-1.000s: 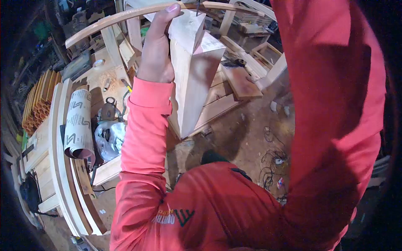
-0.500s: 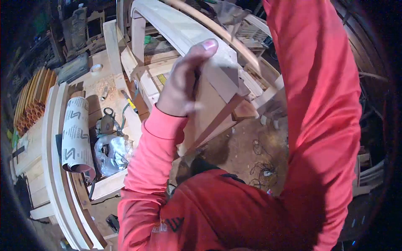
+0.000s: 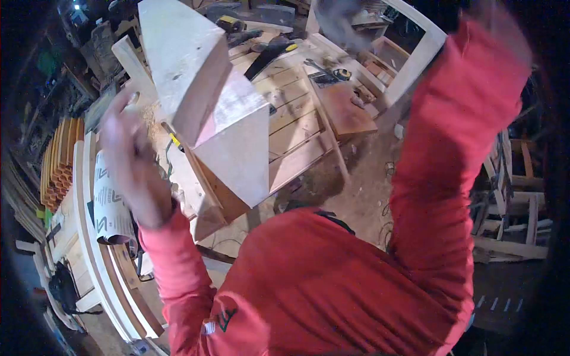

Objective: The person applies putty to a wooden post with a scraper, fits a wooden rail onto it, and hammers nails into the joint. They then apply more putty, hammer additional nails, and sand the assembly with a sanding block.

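Note:
My left hand [image 3: 133, 160] is raised at the left, blurred by motion, with its fingers apart and nothing in them. Right of it stands a large pale wooden piece [image 3: 237, 136] with angled faces; a gap shows between it and the hand. At the upper right, my right hand [image 3: 496, 26] is smeared and partly dark at the image edge, so its fingers cannot be made out. Below the left hand lies a printed sandpaper roll [image 3: 110, 204].
A slatted wooden workbench [image 3: 297, 133] carries a black saw [image 3: 270, 59] and a tape measure [image 3: 342, 74]. A pale frame [image 3: 415, 59] stands at the upper right. Stacked orange-brown wood pieces [image 3: 59, 157] and long curved boards [image 3: 89, 237] are at the left.
My left hand has moved left, away from the wood. The large wooden piece now has a different orientation, with its end faces toward me. My right arm has shifted, and the view has turned.

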`<state>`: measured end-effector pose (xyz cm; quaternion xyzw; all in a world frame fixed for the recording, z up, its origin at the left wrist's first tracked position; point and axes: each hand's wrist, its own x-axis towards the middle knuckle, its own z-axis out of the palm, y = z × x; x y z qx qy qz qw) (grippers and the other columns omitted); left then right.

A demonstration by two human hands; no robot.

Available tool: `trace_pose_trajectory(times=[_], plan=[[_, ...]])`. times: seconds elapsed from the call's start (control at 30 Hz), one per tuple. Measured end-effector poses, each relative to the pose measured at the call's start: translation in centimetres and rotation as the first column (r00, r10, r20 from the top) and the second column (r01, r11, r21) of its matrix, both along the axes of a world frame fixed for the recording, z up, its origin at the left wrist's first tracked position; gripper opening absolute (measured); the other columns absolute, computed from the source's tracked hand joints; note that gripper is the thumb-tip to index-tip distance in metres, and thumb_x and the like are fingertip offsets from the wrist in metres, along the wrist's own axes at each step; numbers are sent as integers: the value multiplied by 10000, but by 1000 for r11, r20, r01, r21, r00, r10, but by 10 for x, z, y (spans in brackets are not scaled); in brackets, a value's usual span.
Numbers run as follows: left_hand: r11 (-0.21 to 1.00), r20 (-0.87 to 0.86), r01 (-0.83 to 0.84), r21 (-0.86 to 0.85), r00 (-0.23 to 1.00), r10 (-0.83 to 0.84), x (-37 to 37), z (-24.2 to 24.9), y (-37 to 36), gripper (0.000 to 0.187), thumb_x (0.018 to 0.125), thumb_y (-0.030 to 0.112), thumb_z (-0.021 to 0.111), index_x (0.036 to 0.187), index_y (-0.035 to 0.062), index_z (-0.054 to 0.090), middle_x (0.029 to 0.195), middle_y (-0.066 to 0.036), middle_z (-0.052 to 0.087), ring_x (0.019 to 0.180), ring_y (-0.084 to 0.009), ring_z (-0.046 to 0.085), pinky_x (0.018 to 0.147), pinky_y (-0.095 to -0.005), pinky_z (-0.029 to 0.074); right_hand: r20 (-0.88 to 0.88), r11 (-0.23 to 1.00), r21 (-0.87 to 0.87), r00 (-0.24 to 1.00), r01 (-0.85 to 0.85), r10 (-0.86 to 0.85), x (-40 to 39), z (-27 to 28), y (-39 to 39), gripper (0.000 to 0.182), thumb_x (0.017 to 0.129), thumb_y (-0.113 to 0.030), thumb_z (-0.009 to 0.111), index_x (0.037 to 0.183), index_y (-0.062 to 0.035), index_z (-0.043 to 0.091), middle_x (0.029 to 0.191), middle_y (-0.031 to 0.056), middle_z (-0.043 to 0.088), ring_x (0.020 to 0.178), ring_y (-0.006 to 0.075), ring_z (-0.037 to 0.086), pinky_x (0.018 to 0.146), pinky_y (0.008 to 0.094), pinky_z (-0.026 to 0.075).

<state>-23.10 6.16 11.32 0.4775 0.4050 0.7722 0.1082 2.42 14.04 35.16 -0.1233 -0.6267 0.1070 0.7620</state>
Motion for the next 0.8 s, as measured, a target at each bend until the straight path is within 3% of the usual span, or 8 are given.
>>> trace_pose_trajectory(times=[0.1, 0.2, 0.27, 0.4, 0.53, 0.57, 0.63, 0.8], plan=[[992, -270, 1, 127, 962, 33, 19, -18, -67, 297, 926, 122, 589, 1208, 36, 625, 750, -40, 556, 657, -129, 526, 584, -293, 390, -104, 997, -71, 993, 44, -51, 30, -50, -22, 133, 921, -149, 636, 819, -114, 559, 599, 5, 518, 460, 136, 509, 479, 277, 490], [897, -434, 294, -331, 796, -421, 85, -17, -93, 383, 867, 101, 659, 1235, 30, 585, 676, -19, 519, 592, -122, 491, 569, -287, 403, -268, 965, -229, 961, -125, 61, 58, -83, -18, 135, 913, -136, 662, 834, -119, 555, 620, -5, 522, 470, 118, 513, 491, 261, 502], [716, -146, 324, -619, 848, -510, 126, -31, -73, 378, 880, 111, 651, 1244, 40, 575, 713, -52, 567, 597, -137, 495, 565, -301, 411, -569, 823, -223, 755, -523, 326, 99, -102, 3, 125, 919, -132, 660, 861, -113, 551, 657, -7, 526, 499, 108, 524, 504, 259, 509], [785, -337, 224, -577, 810, -480, 175, -47, -33, 456, 880, 140, 663, 1290, -9, 530, 652, -145, 596, 540, -298, 582, 525, -391, 449, -338, 898, -206, 890, -388, 307, 109, -129, -13, 135, 902, -135, 679, 887, -108, 547, 711, 2, 523, 578, 124, 540, 550, 291, 498], [749, -577, 300, -591, 492, -652, 222, -85, -33, 257, 885, 198, 662, 1014, -24, 655, 715, -200, 638, 629, -378, 621, 570, -464, 479, -166, 946, -298, 969, 126, -181, 133, -161, -28, 147, 942, -131, 583, 824, -67, 523, 777, 15, 439, 665, 129, 448, 611, 275, 409], [723, -658, 247, -646, 301, -691, 240, -90, -42, 231, 875, 205, 665, 922, -21, 680, 742, -213, 652, 658, -388, 632, 588, -487, 488, -142, 947, -305, 979, 100, -149, 160, -171, -26, 131, 939, -132, 595, 848, -66, 528, 782, 14, 444, 667, 126, 449, 607, 274, 413], [227, -137, 601, -767, 192, -972, 283, -65, -53, 216, 882, 241, 605, 898, 60, 721, 879, -182, 696, 802, -385, 667, 730, -492, 520, -152, 936, -349, 988, -50, -3, 210, -187, -29, 104, 935, -137, 614, 907, -71, 539, 782, 12, 452, 665, 117, 448, 601, 272, 417], [385, -311, 289, -876, 271, -911, 351, -162, -1, 422, 911, 428, 655, 1052, 33, 698, 807, -169, 698, 804, -383, 676, 724, -454, 530, -84, 750, -585, 944, -307, 320, 363, -230, -41, 170, 947, -206, 631, 1034, -85, 549, 809, 18, 499, 692, 103, 467, 613, 260, 430]])
